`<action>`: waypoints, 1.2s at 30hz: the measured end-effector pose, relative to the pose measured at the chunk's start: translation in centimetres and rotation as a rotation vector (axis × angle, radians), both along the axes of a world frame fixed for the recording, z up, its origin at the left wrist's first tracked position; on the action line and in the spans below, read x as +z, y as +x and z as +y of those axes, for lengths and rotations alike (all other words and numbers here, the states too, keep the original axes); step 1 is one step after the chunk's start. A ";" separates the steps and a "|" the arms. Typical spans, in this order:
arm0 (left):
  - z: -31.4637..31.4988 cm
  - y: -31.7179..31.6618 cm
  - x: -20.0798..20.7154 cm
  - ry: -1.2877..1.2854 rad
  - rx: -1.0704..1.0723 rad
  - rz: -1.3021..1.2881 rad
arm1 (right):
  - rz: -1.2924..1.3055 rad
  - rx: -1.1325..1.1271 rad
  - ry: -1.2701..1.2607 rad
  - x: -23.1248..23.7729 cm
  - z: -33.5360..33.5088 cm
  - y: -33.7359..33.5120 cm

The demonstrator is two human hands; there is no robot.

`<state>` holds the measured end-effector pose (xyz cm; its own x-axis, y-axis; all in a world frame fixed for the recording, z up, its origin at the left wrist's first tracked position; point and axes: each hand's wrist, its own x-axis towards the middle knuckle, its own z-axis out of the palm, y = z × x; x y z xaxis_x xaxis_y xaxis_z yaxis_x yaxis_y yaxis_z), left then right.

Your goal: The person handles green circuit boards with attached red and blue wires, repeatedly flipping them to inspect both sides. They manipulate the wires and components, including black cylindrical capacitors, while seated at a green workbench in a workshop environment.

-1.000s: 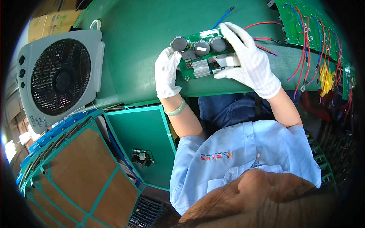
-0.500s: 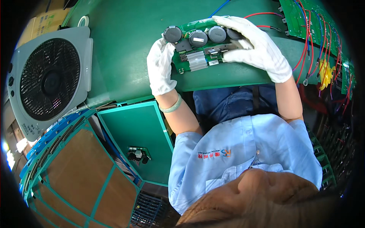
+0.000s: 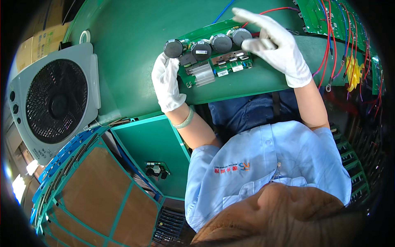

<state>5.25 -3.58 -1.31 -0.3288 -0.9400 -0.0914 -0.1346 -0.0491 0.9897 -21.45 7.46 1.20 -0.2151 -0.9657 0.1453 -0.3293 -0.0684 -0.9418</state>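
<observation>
A green circuit board [image 3: 212, 29] is held up at a slant above the green tabletop. Along it stand several round black capacitors [image 3: 221, 43], with a silver finned heatsink [image 3: 203, 75] at its near left part. My left hand [image 3: 166, 84], in a white glove, grips the board's left end by the leftmost capacitor; some of its fingers are hidden. At the right end, my white-gloved right hand [image 3: 282, 49] is open, its forefinger stretched away and its other fingers partly bent close to the rightmost capacitor.
A grey box fan [image 3: 57, 105] stands at the left of the green table [image 3: 127, 61]. At the right lie more green boards [image 3: 314, 18] with red wires [image 3: 329, 45] and a yellow bundle [image 3: 354, 74]. A small board [image 3: 157, 169] rests on a green panel below.
The board has shifted left and slightly nearer with my left hand, and tilted more. My right hand has come off its right end, the forefinger lifting away.
</observation>
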 end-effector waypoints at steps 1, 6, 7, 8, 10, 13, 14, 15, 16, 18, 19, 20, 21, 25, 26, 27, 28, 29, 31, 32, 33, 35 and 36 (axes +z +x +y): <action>0.0 0.0 0.0 -0.003 -0.003 -0.006 | -0.061 -0.068 -0.002 -0.2 -0.1 -0.3; 0.2 -0.2 0.0 -0.002 0.027 -0.021 | -0.277 -0.288 0.167 -0.2 -0.2 -0.3; 0.1 -0.3 -0.1 -0.003 0.027 -0.016 | -0.257 -0.284 0.157 -0.4 -0.2 -0.4; 0.0 -0.4 -0.1 -0.003 0.027 -0.012 | -0.032 -0.282 -0.213 -4.6 -1.0 -1.0; 0.0 -0.1 -0.3 -0.013 0.031 -0.019 | 0.101 -0.274 -0.164 -4.8 -0.9 -1.2; 0.1 -0.2 -0.4 -0.006 0.034 -0.007 | 0.198 -0.229 -0.069 -4.4 -0.5 -1.2; 0.1 -0.2 -0.3 -0.001 0.034 0.001 | 0.220 -0.229 -0.081 -4.3 -0.6 -1.1; 0.0 -0.3 -0.4 -0.001 0.035 0.001 | 0.243 -0.229 -0.093 -4.2 -0.6 -1.0; 0.0 -0.3 -0.4 -0.001 0.035 0.002 | 0.244 -0.220 -0.105 -4.1 -0.5 -1.0; 0.0 -0.3 -0.4 -0.004 0.037 0.005 | 0.246 -0.202 -0.127 -3.9 -0.4 -1.0; 0.1 -0.4 -0.4 -0.007 0.039 0.008 | 0.269 -0.198 -0.129 -4.1 -0.3 -1.0; 0.1 -0.4 -0.4 -0.009 0.041 0.010 | 0.292 -0.194 -0.132 -4.4 -0.3 -1.1; 0.1 -0.4 -0.4 -0.018 0.036 0.003 | 0.316 -0.189 -0.133 -4.4 -0.4 -1.1; 0.1 -0.1 -0.4 -0.035 0.033 0.002 | 0.125 -0.227 -0.015 -1.6 -0.3 -0.2; 0.1 0.0 -0.6 -0.034 0.038 0.009 | 0.118 -0.240 0.008 -0.7 -0.1 -0.1; 0.2 -0.1 -0.5 -0.026 0.046 0.015 | 0.114 -0.249 0.031 -0.1 0.0 0.0; 0.2 -0.2 -0.4 -0.018 0.055 0.021 | 0.138 -0.230 -0.425 -2.3 -1.0 -0.2; 0.2 -0.3 -0.2 -0.010 0.064 0.028 | 0.252 -0.178 -0.375 -2.1 -0.3 -0.6; 0.2 -0.5 0.1 -0.026 0.060 0.037 | 0.481 -0.067 -0.276 -0.6 1.3 -1.3; 0.2 -0.8 0.3 -0.028 0.069 0.062 | 0.446 -0.031 -0.314 -1.0 2.2 -1.1; 0.3 -0.9 0.2 -0.030 0.075 0.087 | 0.412 0.041 -0.088 0.2 3.5 -0.9; 0.2 -0.4 0.0 -0.007 0.083 0.074 | 0.406 0.054 -0.196 -1.0 4.3 -0.1; 0.2 -0.3 0.0 -0.014 0.084 0.064 | 0.449 0.066 -0.243 -1.2 4.6 0.2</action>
<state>4.91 -3.38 -1.27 -0.2536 -0.9655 -0.0593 -0.0674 -0.0435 0.9968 -21.28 12.06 0.02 -0.0200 -0.9019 0.4315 -0.6852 -0.3019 -0.6628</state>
